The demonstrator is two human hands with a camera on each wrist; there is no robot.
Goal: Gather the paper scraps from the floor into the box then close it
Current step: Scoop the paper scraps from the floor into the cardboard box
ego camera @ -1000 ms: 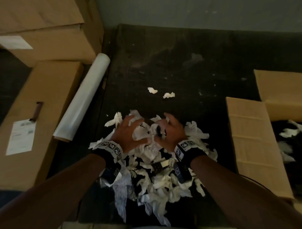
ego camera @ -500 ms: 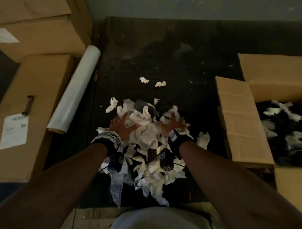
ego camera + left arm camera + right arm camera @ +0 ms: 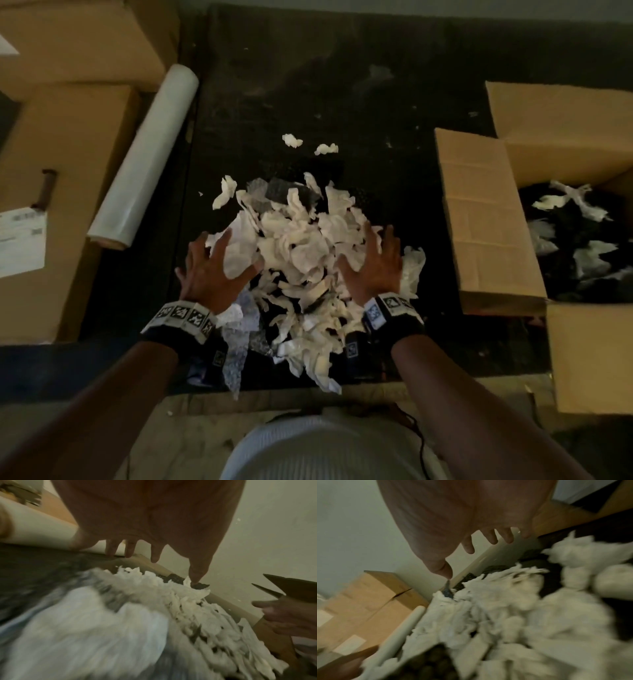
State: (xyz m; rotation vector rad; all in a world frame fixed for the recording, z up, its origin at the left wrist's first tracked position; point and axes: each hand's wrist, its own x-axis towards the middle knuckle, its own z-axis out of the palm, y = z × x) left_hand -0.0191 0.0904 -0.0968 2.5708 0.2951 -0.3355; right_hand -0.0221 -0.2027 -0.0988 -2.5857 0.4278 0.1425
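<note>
Cardboard forms the open box (image 3: 489,219) at the right, flaps spread, some scraps already inside. The dark floor (image 3: 359,85) carries the heap of paper scraps (image 3: 301,260), stretched from the person toward the far wall. The left hand (image 3: 214,270) and right hand (image 3: 375,270) flank it, fingers spread and gripping nothing. Two stray scraps (image 3: 308,144) lie beyond.

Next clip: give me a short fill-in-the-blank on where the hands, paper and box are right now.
1. Both hands, left hand and right hand, flank the pile of paper scraps with fingers ____.
2. The open box lies to the person's ____ of the pile.
3. ____ small scraps lie apart beyond the pile.
4. The white roll leans beside closed boxes on the ____.

Missing: spread; right; two; left
</note>
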